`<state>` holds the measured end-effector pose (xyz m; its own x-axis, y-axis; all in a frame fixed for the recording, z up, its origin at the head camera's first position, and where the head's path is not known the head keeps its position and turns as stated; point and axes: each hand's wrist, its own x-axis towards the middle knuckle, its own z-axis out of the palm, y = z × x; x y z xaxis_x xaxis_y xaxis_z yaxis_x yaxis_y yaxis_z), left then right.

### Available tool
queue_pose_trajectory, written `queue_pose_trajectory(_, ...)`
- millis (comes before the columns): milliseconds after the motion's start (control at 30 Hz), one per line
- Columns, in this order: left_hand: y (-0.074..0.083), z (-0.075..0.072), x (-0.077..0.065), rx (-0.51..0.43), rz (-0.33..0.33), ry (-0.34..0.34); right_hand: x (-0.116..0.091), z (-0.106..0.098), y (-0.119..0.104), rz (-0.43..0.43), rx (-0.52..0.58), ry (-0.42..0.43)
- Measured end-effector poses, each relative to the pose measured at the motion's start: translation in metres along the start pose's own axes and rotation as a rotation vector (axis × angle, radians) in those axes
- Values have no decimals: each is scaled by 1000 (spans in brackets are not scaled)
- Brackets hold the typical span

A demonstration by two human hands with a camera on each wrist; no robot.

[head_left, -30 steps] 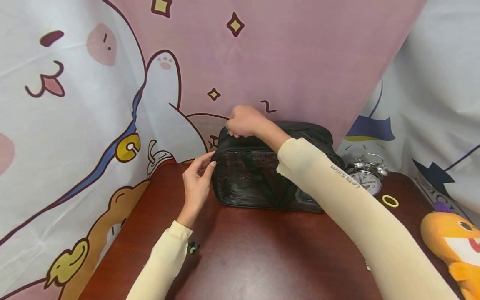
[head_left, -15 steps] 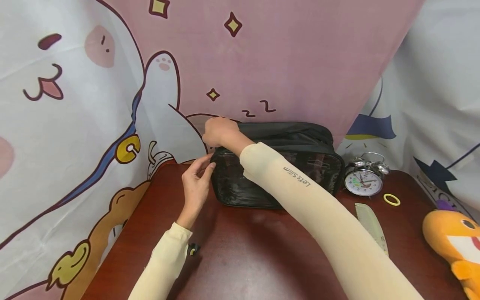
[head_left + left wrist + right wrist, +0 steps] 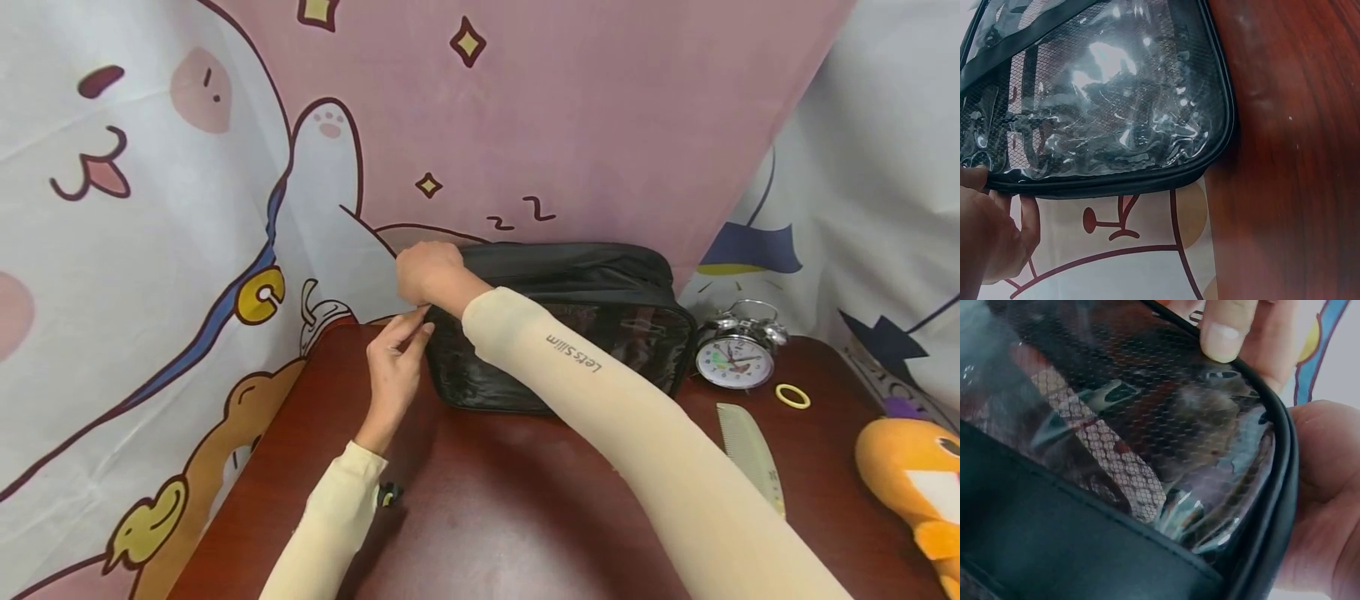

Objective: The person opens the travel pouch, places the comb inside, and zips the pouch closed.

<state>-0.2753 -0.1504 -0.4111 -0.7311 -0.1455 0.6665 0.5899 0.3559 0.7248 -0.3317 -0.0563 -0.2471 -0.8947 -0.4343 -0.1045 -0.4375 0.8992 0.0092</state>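
Observation:
A black-trimmed toiletry bag with a clear front (image 3: pixel 630 333) stands upright at the back of the table, against the backdrop. My left hand (image 3: pixel 393 358) pinches its left edge, thumb in front and fingers behind, as the left wrist view of the hand (image 3: pixel 1000 231) also shows. At the top left corner my right hand (image 3: pixel 427 271) has its fingers curled at the bag's zipper. The zipper pull itself is hidden under that hand. In the right wrist view, my right hand (image 3: pixel 1329 500) lies beside the bag's rounded corner, with the left thumb (image 3: pixel 1222 340) on the piping.
Right of the bag stands a silver twin-bell alarm clock (image 3: pixel 735 358). A yellow ring (image 3: pixel 792 396), a pale comb (image 3: pixel 752 454) and an orange plush toy (image 3: pixel 907 475) lie nearer me. Beside my left sleeve is a small black-and-yellow object (image 3: pixel 389 494).
My right hand has moved left along the bag's top edge to its left corner, slowing and dropping slightly at the end. The left hand keeps its hold. The comb has come into view.

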Motion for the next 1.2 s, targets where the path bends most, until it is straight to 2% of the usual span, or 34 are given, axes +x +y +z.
queue_pose_trajectory(100,0,-1,1,-4,-1,2,3,0,-2,5,-7,-21)
queue_pose_trajectory(333,0,-5,1,-30,-5,-22,12,-8,9,-5,123,-154)
queue_pose_trajectory(500,-3,-5,0,-27,-19,-25,11,-7,22,-96,191,-147)
queue_pose_trajectory(600,-3,-5,0,-21,-37,-18,12,-5,31,-135,270,-140)
queue_pose_trajectory(867,-3,-4,-1,-26,-38,-21,11,-3,53,-106,619,-242)
queue_pose_trajectory(1033,-2,-4,-1,-32,-33,-16,11,-5,55,-95,702,-286)
queue_pose_trajectory(1200,-3,-5,-1,-33,-34,-13,8,-6,52,-80,741,-259)
